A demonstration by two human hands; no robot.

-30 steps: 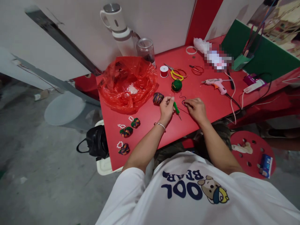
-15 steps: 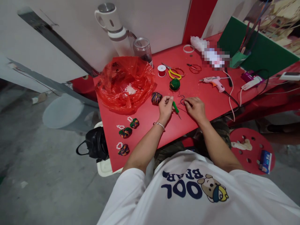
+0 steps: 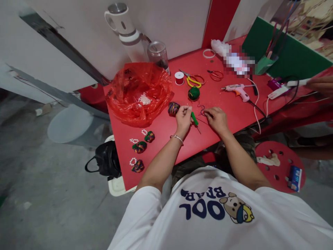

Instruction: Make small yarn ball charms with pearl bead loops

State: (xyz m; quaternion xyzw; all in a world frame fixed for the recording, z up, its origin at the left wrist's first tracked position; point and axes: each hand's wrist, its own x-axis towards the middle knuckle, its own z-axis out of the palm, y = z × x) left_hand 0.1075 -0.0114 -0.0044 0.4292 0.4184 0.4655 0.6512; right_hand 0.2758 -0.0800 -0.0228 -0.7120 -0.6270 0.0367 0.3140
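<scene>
My left hand [image 3: 184, 117] is closed around a green-handled crochet hook [image 3: 194, 118], whose thin metal tip points down toward me. My right hand [image 3: 216, 119] pinches dark multicoloured yarn [image 3: 202, 109] at the fingertips, and a loose strand curls on the table just beyond. A line of yarn also runs between the two hands. Beside my left hand lies a ball of multicoloured yarn [image 3: 173, 108], with a green yarn ball [image 3: 194, 93] farther back. Three small knitted pieces with white bead loops, one of them a green piece [image 3: 139, 147], lie on the left of the table.
A red plastic bag [image 3: 140, 111] holding white beads covers the table's left. Behind the yarn are a red thread spool [image 3: 179, 78], yellow-handled scissors [image 3: 194, 82] and red-handled snips [image 3: 215, 75]. A pink glue gun [image 3: 239, 92] with cables lies right. Another person's hand [image 3: 322, 85] is at the right edge.
Another person's hand has come in at the right edge, by the white device above the power strip. My own hands have hardly moved, keeping their hold.
</scene>
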